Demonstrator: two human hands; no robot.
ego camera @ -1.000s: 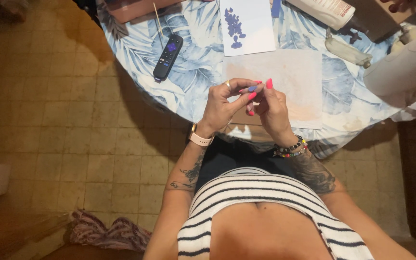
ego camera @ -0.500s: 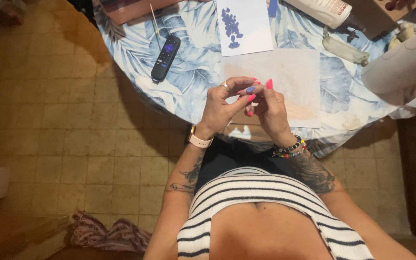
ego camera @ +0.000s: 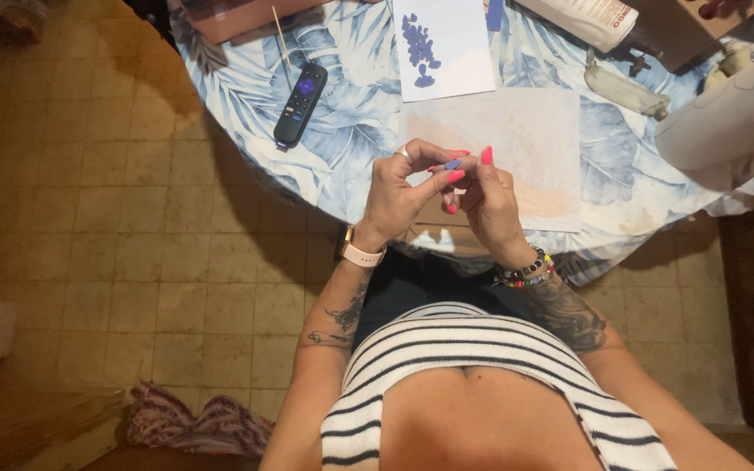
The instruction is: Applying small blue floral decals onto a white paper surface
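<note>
both hands (ego camera: 447, 196) on blue nail tip (ego camera: 453, 164)

Both hands, the left hand (ego camera: 399, 196) and right hand (ego camera: 486, 205), meet over the table (ego camera: 351, 166) edge. Ahead lies a flat paper towel (ego camera: 525, 139). A remote (ego camera: 300, 103) lies to the left; a towel roll (ego camera: 726, 113) blocks the right, a bottle (ego camera: 582, 16) beyond.

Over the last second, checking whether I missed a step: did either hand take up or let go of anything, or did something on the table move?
Nothing visibly changed. The left hand and right hand hold the same small lilac-blue oval piece between their fingertips above the leaf-print tablecloth; the black remote control and white sheet of lilac pieces lie as before.
</note>
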